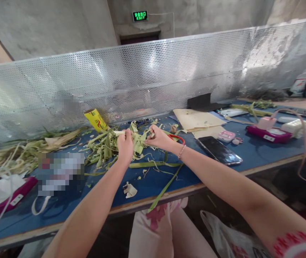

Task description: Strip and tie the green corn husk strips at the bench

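Note:
Over the middle of the blue table (153, 179), my left hand (126, 142) is closed on a pale green leaf strip (119, 133). My right hand (156, 138) is beside it on the right, its thumb and fingers pinched on a small piece of leaf. Curled green leaf strips (139, 143) hang between the two hands. A heap of leaf scraps (103, 148) lies just left of my left hand. Red-orange scissor handles (178, 138) show behind my right wrist. Long green strips (147, 165) lie in front of the hands, one hanging over the table's edge.
A yellow tube (96, 120) leans near the perforated metal screen (153, 75). A black phone (219, 150), cream papers (198, 120) and a purple power strip (269, 135) are on the right. Dried leaves (58, 141) and another purple strip (10, 199) are on the left.

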Motion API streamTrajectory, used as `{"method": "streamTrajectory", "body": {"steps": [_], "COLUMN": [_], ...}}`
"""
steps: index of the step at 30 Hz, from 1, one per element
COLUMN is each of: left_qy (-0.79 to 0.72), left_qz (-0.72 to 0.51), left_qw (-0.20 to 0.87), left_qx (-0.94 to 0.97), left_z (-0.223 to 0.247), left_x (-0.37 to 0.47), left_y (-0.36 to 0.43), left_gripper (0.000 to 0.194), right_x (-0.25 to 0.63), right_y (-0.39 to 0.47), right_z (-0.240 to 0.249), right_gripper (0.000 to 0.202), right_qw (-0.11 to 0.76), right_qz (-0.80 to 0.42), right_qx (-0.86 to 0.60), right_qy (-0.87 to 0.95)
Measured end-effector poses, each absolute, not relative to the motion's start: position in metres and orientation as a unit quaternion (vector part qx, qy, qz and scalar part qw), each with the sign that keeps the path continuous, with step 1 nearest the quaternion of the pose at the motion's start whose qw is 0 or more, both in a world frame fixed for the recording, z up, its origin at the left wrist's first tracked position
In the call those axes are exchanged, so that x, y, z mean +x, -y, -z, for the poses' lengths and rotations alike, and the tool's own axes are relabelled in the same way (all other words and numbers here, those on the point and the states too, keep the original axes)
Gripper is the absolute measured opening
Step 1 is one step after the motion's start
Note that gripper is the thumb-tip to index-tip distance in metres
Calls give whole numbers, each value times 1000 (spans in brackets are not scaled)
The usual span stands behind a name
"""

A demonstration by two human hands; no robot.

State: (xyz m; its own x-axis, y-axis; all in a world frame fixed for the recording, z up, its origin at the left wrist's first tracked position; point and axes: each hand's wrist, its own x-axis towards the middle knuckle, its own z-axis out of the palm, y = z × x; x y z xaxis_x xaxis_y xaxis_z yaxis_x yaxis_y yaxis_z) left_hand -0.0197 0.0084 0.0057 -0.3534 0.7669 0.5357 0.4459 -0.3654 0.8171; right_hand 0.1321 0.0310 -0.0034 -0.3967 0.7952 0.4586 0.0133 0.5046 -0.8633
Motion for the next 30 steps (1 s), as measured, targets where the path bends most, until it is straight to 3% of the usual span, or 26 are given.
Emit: {"method": "streamTrajectory", "body": {"steps": [3,12,19,25,30], "left_qy": [-569,-522,-480,-438,-453], "left_qz": [-600,-651,-652,-647,-632], "left_qw": [74,83,158,264,294], "left_qx": [558,544,566,565,556], "left_z": [-10,-14,-18,-16,-13], "left_x": [-20,-20,-20,-7,-4], "left_y": [-5,0,3,5,7], "left_gripper": [29,31,34,39,42], "right_x": [132,136,147,140,131], "right_y": [-28,-29,-36,-33,-22], "right_z": [2,-1,-3,0,-1], "right_gripper": [42,41,42,36,33], "right_qw": [473,492,465,462,424], "right_qz": [-421,-441,-451,-363,-450], "right_qx": [-268,-247,-226,-284,-238], "right_qy": [726,709,727,758,749]}}
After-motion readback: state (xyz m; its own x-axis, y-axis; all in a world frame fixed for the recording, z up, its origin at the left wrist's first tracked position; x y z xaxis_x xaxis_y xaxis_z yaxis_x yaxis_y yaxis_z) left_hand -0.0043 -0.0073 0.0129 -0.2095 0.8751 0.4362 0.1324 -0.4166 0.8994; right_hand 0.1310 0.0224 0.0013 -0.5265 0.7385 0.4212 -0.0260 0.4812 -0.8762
